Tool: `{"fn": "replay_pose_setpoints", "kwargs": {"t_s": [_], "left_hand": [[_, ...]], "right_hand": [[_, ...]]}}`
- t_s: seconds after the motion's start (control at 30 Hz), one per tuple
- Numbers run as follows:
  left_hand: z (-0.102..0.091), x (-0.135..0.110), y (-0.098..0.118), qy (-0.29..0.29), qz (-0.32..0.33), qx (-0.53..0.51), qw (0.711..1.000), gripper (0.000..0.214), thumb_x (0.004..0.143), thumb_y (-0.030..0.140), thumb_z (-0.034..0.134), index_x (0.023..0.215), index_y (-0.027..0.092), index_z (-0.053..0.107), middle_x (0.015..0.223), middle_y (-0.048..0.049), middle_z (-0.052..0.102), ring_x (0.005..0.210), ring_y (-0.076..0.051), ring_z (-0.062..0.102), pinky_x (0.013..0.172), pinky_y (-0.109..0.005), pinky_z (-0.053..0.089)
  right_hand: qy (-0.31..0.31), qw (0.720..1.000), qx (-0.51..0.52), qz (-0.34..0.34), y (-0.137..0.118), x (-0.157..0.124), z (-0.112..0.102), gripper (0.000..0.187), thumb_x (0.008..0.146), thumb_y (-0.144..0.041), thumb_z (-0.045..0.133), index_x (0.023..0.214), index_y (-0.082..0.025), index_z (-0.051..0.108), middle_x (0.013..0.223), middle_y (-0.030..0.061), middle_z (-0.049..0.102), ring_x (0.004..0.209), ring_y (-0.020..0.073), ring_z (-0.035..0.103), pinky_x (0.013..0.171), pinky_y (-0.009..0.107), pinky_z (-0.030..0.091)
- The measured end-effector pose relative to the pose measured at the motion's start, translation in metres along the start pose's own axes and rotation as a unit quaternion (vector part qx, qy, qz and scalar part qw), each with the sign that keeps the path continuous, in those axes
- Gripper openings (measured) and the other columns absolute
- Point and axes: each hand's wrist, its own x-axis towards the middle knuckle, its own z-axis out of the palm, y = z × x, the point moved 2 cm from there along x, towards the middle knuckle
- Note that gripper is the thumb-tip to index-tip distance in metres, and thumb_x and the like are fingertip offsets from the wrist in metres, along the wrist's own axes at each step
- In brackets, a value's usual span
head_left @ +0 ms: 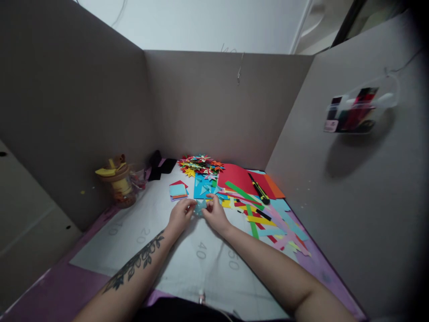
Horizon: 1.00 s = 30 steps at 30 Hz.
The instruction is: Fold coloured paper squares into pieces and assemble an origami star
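Note:
Both of my hands meet over the grey cutting mat (187, 264) and pinch a small light-blue folded paper piece (200, 207) between them. My left hand (181, 215) has its fingers curled onto the left side of the piece. My right hand (215, 213) grips the right side with thumb and fingers closed. Just beyond the hands lie blue paper sheets (203, 188) with small folded triangles on them. A small stack of coloured paper squares (178, 191) sits to the left of those.
A heap of colourful folded paper stars (200, 164) lies at the back. Red sheets (239, 178), a yellow utility knife (258, 189) and several coloured strips (264, 221) cover the right. A jar with a yellow lid (119, 182) stands left. Cardboard walls (67, 112) enclose the desk.

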Motion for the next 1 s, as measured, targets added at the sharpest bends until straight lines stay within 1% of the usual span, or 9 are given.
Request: {"fn": "replay_pose_setpoints", "kwargs": {"t_s": [0.17,0.33,0.47,0.57,0.77,0.87,0.93,1.0], "left_hand": [[-0.0019,-0.0003,0.0016,0.002,0.000,-0.006,1.000,0.016,0.083,0.024,0.050,0.090,0.020,0.064,0.091,-0.0044,0.065,0.077,-0.015,0.056,0.072,-0.027,0.045],[0.0000,0.0005,0.0015,-0.012,-0.027,-0.021,0.999,0.014,0.077,0.025,0.057,0.086,0.018,0.065,0.082,-0.0027,0.063,0.066,-0.013,0.052,0.064,-0.025,0.043],[0.0020,0.0010,0.0029,-0.037,-0.028,-0.029,0.999,0.017,0.078,0.030,0.055,0.081,0.018,0.067,0.078,-0.0028,0.062,0.069,-0.014,0.054,0.063,-0.024,0.042],[0.0021,0.0010,0.0044,-0.045,-0.021,-0.026,0.998,0.021,0.081,0.031,0.051,0.078,0.018,0.067,0.075,-0.0030,0.062,0.070,-0.015,0.056,0.065,-0.025,0.042],[0.0004,0.0023,0.0004,-0.007,-0.066,-0.016,0.998,0.025,0.082,0.033,0.048,0.071,0.017,0.064,0.071,-0.0028,0.062,0.068,-0.015,0.055,0.063,-0.025,0.041],[-0.0014,0.0037,-0.0022,0.014,-0.088,-0.021,0.996,0.022,0.080,0.032,0.050,0.073,0.017,0.063,0.072,-0.0021,0.063,0.066,-0.015,0.055,0.063,-0.025,0.041],[-0.0025,0.0044,-0.0028,0.027,-0.089,-0.026,0.995,0.018,0.079,0.031,0.051,0.074,0.017,0.063,0.075,-0.0018,0.063,0.065,-0.014,0.054,0.063,-0.025,0.042],[-0.0026,0.0047,-0.0025,0.027,-0.074,-0.032,0.996,0.016,0.078,0.030,0.053,0.075,0.018,0.063,0.077,-0.0020,0.063,0.066,-0.014,0.053,0.064,-0.025,0.042]], "right_hand": [[0.008,1.000,0.010,0.005,-0.0009,0.0005,-0.0005,0.042,0.069,-0.014,0.050,0.109,-0.020,0.039,0.064,-0.0069,0.046,0.057,0.0117,0.047,0.055,0.023,0.039],[0.008,1.000,0.013,0.004,-0.0003,-0.0001,-0.0006,0.043,0.069,-0.014,0.051,0.110,-0.020,0.039,0.066,-0.0062,0.049,0.059,0.0121,0.049,0.057,0.024,0.040],[0.006,1.000,0.008,0.006,-0.0015,-0.0008,-0.0004,0.043,0.069,-0.014,0.051,0.110,-0.020,0.039,0.068,-0.0054,0.052,0.061,0.0127,0.051,0.059,0.025,0.042],[0.007,1.000,0.007,0.009,-0.0030,-0.0010,-0.0002,0.043,0.069,-0.013,0.051,0.110,-0.020,0.039,0.067,-0.0057,0.051,0.061,0.0127,0.051,0.059,0.024,0.042],[0.001,0.999,0.037,0.016,-0.0009,-0.0002,0.0007,0.043,0.069,-0.013,0.052,0.109,-0.020,0.039,0.066,-0.0065,0.051,0.059,0.0114,0.050,0.056,0.022,0.040],[-0.004,0.998,0.059,0.029,0.0016,0.0009,0.0008,0.043,0.069,-0.014,0.053,0.109,-0.020,0.038,0.066,-0.0067,0.052,0.057,0.0108,0.050,0.053,0.021,0.040],[-0.007,0.997,0.069,0.041,0.0019,0.0016,0.0008,0.044,0.068,-0.014,0.054,0.108,-0.020,0.037,0.065,-0.0071,0.052,0.056,0.0107,0.050,0.052,0.021,0.039],[-0.008,0.996,0.074,0.048,0.0012,0.0020,0.0008,0.043,0.068,-0.014,0.054,0.107,-0.020,0.037,0.063,-0.0080,0.050,0.055,0.0104,0.049,0.051,0.020,0.039]]}}
